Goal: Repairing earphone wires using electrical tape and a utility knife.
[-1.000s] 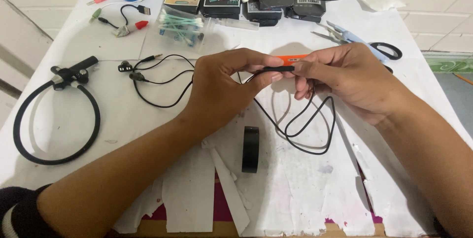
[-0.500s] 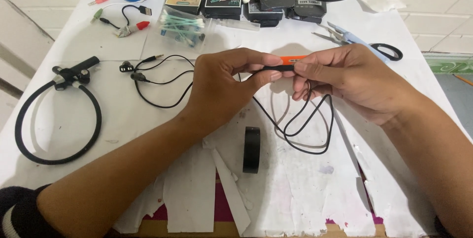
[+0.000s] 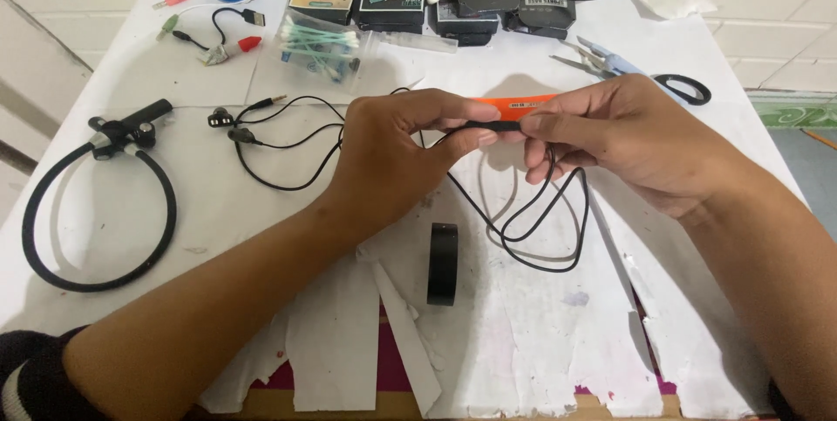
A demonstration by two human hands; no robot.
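Little change vs earlier frame: both hands stay mid-worktop, cable loops sag slightly lower. Left hand (image 3: 392,155) fingers pinched together on thin black cable (image 3: 523,212) next to orange tool (image 3: 514,105); right hand (image 3: 628,138) fingers clamped on tool and cable at same spot. Cable hangs between hands, loops on white worktop (image 3: 523,334), earbuds (image 3: 228,125) at far end lying left. Step looks like working the cable's mid-section; next likely needs steady grip, cable held taut. Black tape roll (image 3: 442,262) stands below hands.
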